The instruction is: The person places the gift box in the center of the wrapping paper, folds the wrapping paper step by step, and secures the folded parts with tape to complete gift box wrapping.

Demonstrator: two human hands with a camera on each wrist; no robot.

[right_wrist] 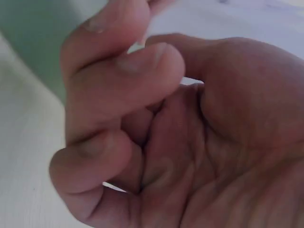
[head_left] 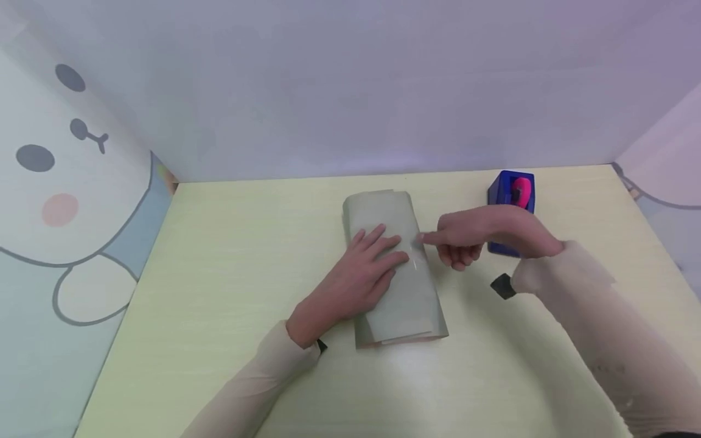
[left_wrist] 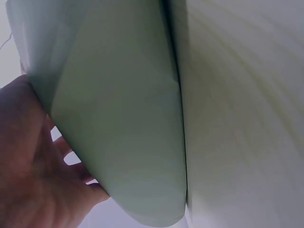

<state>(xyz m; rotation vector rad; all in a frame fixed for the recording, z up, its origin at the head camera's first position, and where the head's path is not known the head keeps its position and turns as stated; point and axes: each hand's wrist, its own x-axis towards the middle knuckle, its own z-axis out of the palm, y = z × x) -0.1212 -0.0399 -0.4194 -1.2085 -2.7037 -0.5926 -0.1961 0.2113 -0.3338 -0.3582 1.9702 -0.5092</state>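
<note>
A grey-green paper wrap (head_left: 405, 304), folded into a long flat package, lies on the table with its loose ends toward the near and far sides. My left hand (head_left: 361, 274) rests on top of it with fingers spread. In the left wrist view the sheet's side (left_wrist: 128, 118) bulges beside that hand. At the package's right edge, the straight index finger of my right hand (head_left: 465, 234) touches the paper. Its other fingers (right_wrist: 118, 85) are curled toward the palm, nothing visible in them. A small shiny patch shows on the paper between both hands.
A blue tape dispenser (head_left: 499, 190) with a pink roll (head_left: 524, 190) stands at the back right, partly hidden behind my right hand and wrist. The pale table (head_left: 246, 255) meets a plain wall (head_left: 350, 109) at the back. Cartoon-patterned cloth hangs at the left side.
</note>
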